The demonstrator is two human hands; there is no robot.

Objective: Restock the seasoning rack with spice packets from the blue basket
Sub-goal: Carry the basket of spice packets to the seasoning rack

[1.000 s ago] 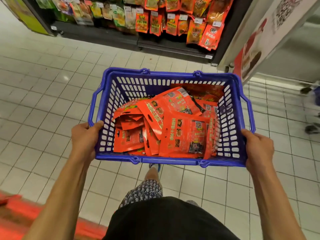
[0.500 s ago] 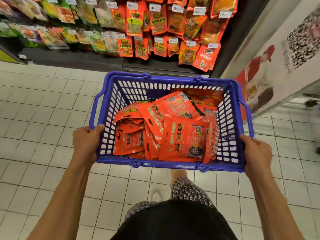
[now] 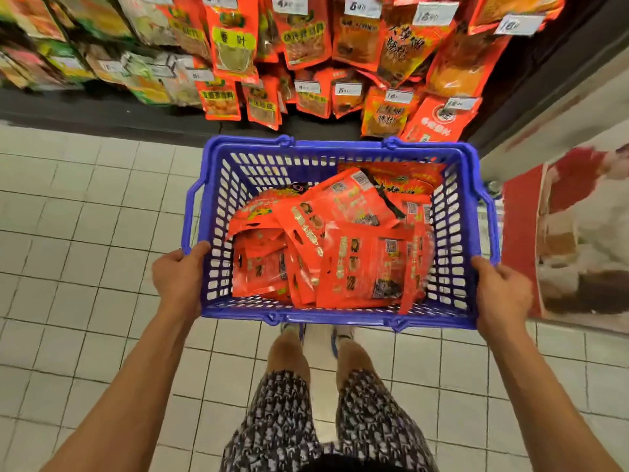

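Blue basket (image 3: 456, 233): the person is holding it off the floor in front of their body; its far rim is sitting just below the lowest hanging packets of the seasoning rack.
Left hand (image 3: 178, 279): it is gripping the basket's near left corner, thumb lying along the top rim, fingers curling round the outer wall.
Right hand (image 3: 500, 294): it is gripping the basket's near right corner, fingers wrapping over the rim and side.
Spice packets (image 3: 340, 253): a loose heap of red-orange pouches is lying inside the basket, overlapping at odd angles, crowding its right and near sides; the far left corner of the basket is showing bare mesh.
Seasoning rack (image 3: 306, 56): it is standing just beyond the basket, its rows of red, orange and green pouches hanging with white price tags above them; the print is too blurred to read.
Floor (image 3: 85, 233): white tiles are spreading under and left of the basket.
Poster (image 3: 571, 233): a red-and-white printed panel is standing right of the basket, close beside the right hand.
Legs (image 3: 306, 403): patterned shorts and two shoes are showing directly beneath the basket's near edge.
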